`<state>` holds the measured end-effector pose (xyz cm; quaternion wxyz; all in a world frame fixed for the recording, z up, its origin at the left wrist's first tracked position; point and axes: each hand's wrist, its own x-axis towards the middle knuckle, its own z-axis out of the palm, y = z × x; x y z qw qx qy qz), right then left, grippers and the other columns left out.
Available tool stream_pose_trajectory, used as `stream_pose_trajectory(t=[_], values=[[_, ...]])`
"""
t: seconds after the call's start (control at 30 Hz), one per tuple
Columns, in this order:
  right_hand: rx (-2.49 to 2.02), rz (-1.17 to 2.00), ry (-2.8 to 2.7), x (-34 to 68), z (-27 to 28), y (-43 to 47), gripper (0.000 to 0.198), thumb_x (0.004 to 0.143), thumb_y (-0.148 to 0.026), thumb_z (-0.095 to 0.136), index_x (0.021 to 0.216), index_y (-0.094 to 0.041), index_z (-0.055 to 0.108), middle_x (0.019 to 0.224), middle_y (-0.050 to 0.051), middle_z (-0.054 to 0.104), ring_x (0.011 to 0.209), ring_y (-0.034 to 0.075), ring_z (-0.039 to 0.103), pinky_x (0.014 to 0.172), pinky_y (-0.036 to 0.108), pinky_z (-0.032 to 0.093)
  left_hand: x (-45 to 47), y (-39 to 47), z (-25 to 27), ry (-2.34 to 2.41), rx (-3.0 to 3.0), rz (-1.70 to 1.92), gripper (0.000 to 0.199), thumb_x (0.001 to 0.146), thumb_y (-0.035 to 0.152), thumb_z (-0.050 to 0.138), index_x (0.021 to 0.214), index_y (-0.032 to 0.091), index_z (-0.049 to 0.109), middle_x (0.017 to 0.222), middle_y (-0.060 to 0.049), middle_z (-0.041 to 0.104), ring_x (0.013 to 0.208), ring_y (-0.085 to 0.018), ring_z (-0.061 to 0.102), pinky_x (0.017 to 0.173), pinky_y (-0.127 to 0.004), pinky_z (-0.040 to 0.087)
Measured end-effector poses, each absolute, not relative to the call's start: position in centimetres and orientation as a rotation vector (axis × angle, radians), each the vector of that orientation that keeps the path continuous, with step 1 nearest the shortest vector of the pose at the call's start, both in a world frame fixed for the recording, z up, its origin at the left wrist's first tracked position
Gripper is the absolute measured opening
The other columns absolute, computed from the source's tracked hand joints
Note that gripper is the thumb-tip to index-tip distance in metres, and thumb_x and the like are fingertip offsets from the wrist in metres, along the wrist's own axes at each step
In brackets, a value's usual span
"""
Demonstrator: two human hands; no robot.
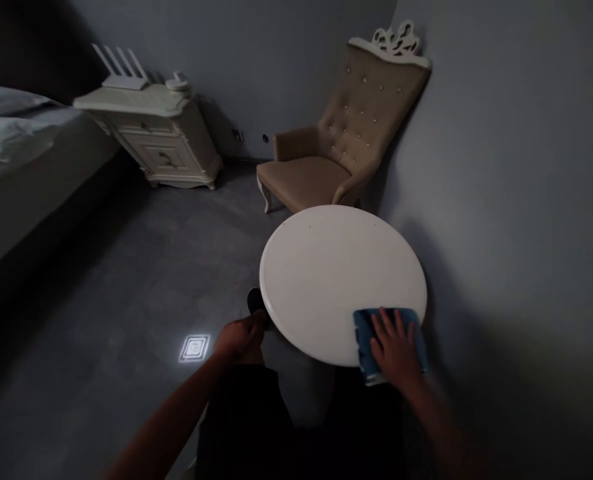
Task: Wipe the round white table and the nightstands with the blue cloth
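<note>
A bed (pixel 36 163) stands at left, a chair (pixel 301 179) just beyond the table (pixel 326 267). The cloth (pixel 364 340) lies over the table's near right edge. The right hand (pixel 397 352) rests on it, spread flat, not gripping. The left hand (pixel 237 337) is beside the table; whether it grasps anything cannot be told.

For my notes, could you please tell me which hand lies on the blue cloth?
The right hand, spread on the blue cloth at the edge of the white table; the left hand is away from the cloth.

A nightstand (pixel 163 150) — white router (pixel 125 82) atop — stands between bed (pixel 36 160) and armchair (pixel 303 179).
</note>
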<state>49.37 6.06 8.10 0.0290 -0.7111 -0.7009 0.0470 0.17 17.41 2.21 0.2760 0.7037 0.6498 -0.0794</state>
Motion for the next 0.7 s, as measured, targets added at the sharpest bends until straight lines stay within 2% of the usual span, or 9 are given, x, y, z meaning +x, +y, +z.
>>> stream_pose_trajectory(t=[0.17,0.3,0.4,0.53,0.63,0.7], values=[[-2.530,0.023,-1.860,57.9,9.9,14.8,0.074,0.118,-0.045,0.035,0.190,-0.028,0.045,0.197,0.015,0.037,0.182,0.054,0.028,0.136,0.093,0.029,0.2,17.9,2.1,1.706,1.886,-0.188,0.059,0.120,0.051,0.040,0.154,0.030,0.083,0.143,-0.013,0.089,0.131,-0.036,0.083,0.106,-0.041,0.060],[-2.582,-0.012,-1.709,61.5,11.6,24.1,0.073,0.120,-0.045,0.034,0.186,-0.015,0.044,0.188,0.031,0.044,0.169,0.053,0.046,0.130,0.081,0.045,0.4,18.3,1.9,1.703,1.902,-0.206,0.055,0.118,0.043,0.047,0.157,0.026,0.080,0.153,-0.014,0.084,0.136,-0.036,0.081,0.111,-0.043,0.059],[-2.628,0.035,-1.546,62.3,12.0,31.7,0.074,0.120,-0.045,0.033,0.183,-0.008,0.042,0.175,0.039,0.053,0.157,0.051,0.059,0.126,0.071,0.051,0.6,18.6,2.0,1.697,1.887,-0.199,0.052,0.118,0.040,0.048,0.154,0.024,0.081,0.159,-0.015,0.081,0.138,-0.036,0.080,0.114,-0.045,0.059],[-2.708,0.054,-1.394,60.7,12.0,41.3,0.073,0.120,-0.051,0.033,0.180,-0.011,0.048,0.164,0.037,0.060,0.148,0.056,0.065,0.121,0.077,0.052,0.3,19.0,1.9,1.684,1.860,-0.171,0.045,0.119,0.040,0.050,0.147,0.028,0.084,0.161,-0.012,0.080,0.143,-0.035,0.078,0.119,-0.043,0.058],[-2.672,0.005,-1.460,57.2,11.9,47.6,0.071,0.121,-0.050,0.032,0.175,-0.010,0.054,0.161,0.038,0.062,0.152,0.055,0.061,0.123,0.083,0.047,-0.4,19.4,1.5,1.674,1.838,-0.119,0.043,0.119,0.040,0.051,0.148,0.029,0.082,0.162,-0.011,0.079,0.143,-0.035,0.077,0.119,-0.043,0.058],[-2.643,-0.028,-1.528,53.6,11.8,51.3,0.069,0.121,-0.047,0.032,0.173,-0.008,0.056,0.165,0.039,0.059,0.157,0.054,0.056,0.127,0.087,0.041,-0.8,19.6,1.2,1.680,1.804,-0.106,0.042,0.119,0.039,0.052,0.146,0.029,0.082,0.152,-0.013,0.084,0.138,-0.036,0.079,0.118,-0.045,0.059]])
